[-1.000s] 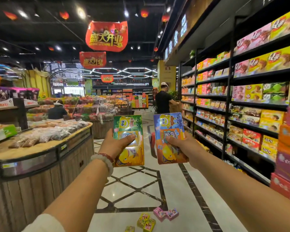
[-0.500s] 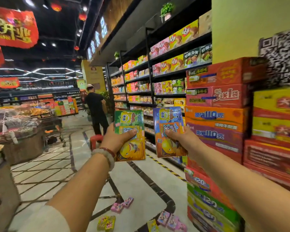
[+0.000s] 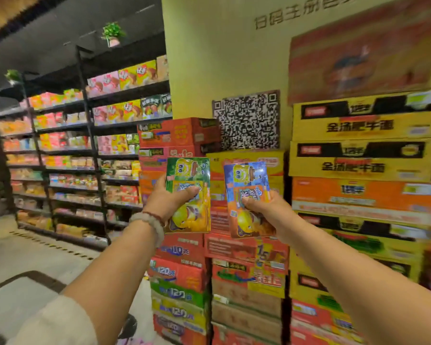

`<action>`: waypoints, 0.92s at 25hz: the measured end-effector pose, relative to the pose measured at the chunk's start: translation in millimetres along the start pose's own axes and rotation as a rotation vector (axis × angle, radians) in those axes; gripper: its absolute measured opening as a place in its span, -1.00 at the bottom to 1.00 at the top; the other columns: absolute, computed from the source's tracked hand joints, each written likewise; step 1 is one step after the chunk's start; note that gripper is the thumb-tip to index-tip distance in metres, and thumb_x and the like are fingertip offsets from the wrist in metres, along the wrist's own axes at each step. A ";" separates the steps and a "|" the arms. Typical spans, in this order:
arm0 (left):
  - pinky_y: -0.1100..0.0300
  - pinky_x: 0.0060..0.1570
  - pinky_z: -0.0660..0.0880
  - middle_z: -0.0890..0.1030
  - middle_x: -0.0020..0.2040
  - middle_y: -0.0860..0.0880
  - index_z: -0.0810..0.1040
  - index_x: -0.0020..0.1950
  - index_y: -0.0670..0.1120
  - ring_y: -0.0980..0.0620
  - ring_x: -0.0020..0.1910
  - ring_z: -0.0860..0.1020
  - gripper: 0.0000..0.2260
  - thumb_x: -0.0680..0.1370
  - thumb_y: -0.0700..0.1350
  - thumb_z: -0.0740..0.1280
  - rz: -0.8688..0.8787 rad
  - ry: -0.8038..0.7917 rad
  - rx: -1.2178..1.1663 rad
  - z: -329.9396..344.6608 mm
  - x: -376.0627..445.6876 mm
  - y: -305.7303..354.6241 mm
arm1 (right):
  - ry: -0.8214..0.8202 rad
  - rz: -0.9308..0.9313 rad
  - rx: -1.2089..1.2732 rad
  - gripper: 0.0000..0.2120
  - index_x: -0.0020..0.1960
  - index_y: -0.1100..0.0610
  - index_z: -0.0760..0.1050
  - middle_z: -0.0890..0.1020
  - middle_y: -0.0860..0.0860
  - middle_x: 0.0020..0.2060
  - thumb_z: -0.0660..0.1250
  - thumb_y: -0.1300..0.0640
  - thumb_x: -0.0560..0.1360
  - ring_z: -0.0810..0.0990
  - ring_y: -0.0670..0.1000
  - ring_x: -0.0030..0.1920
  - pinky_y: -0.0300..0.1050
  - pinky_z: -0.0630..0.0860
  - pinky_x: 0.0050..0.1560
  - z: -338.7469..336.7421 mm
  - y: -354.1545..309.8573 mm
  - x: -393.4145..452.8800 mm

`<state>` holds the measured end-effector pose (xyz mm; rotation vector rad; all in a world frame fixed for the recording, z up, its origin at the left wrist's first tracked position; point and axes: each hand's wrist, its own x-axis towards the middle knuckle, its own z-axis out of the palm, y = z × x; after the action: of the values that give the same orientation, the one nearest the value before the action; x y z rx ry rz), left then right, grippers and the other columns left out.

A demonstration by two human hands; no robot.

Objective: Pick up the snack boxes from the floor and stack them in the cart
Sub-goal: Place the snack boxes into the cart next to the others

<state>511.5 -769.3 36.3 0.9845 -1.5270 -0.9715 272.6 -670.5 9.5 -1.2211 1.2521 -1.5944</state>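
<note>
Item 1: flat green-and-yellow cardboard snack box with a cartoon print (image 3: 188, 195). Held upright, long axis vertical, printed face toward the camera. Gripped by the left hand (image 3: 168, 200), thumb pressed across the front near mid-height, the other fingers hidden behind the box. A pale bead bracelet (image 3: 151, 226) sits at that wrist.

Item 2: flat blue-and-orange cardboard snack box with the same cartoon print (image 3: 249, 199). Upright, tilted slightly, long axis close to vertical. Gripped by the right hand (image 3: 266, 211), thumb on the front face, remaining fingers wrapped behind and not visible.

Relation: the two boxes stand side by side at chest height, near each other but apart, with a gap between their inner edges. Both arms are stretched forward about equally.

Surroundings: stacked cardboard cartons in red, yellow and orange (image 3: 358, 185) directly behind the boxes; a yellow pillar with a black-and-white code sign (image 3: 245, 120); black shelving stocked with packets (image 3: 85, 145) to the left; pale tiled floor (image 3: 23, 257) below.

Cart: not in view, so its direction from either hand cannot be told. Judgement: both boxes are in transit; neither hand is evidently nearer the drop point.
</note>
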 end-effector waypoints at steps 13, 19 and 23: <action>-0.15 0.15 0.49 0.53 0.22 -0.06 0.21 0.39 0.15 -0.17 0.12 0.58 0.16 -0.15 0.38 0.55 -0.003 -0.651 -0.201 412.2 -104.2 82.8 | 0.712 -0.020 -0.114 -0.46 0.23 0.14 0.41 0.68 0.13 -0.01 0.54 0.07 0.34 0.70 0.11 -0.16 -0.06 0.63 -0.30 -354.7 -63.7 -188.2; -0.07 0.14 0.51 0.47 0.29 -0.06 0.25 0.37 0.03 -0.11 0.15 0.55 0.07 -0.04 0.36 0.55 0.091 -0.914 -0.296 567.2 -150.4 139.0 | 1.011 -0.075 -0.184 -0.58 0.13 0.15 0.46 0.69 0.13 -0.07 0.53 0.10 0.35 0.70 0.08 -0.19 -0.02 0.66 -0.23 -462.1 -90.7 -250.1; 0.00 0.22 0.44 0.44 0.33 -0.07 0.22 0.42 -0.05 -0.07 0.23 0.47 -0.02 0.12 0.18 0.59 0.111 -1.101 -0.403 663.1 -184.4 165.2 | 1.174 -0.118 -0.205 -0.58 0.17 0.15 0.42 0.67 0.14 0.00 0.50 0.12 0.39 0.70 0.13 -0.12 0.06 0.65 -0.15 -521.0 -99.2 -291.1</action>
<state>-134.3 -479.7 36.2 -0.0004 -2.0729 -1.7994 -156.0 -243.6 7.0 -0.3654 2.0851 -2.4264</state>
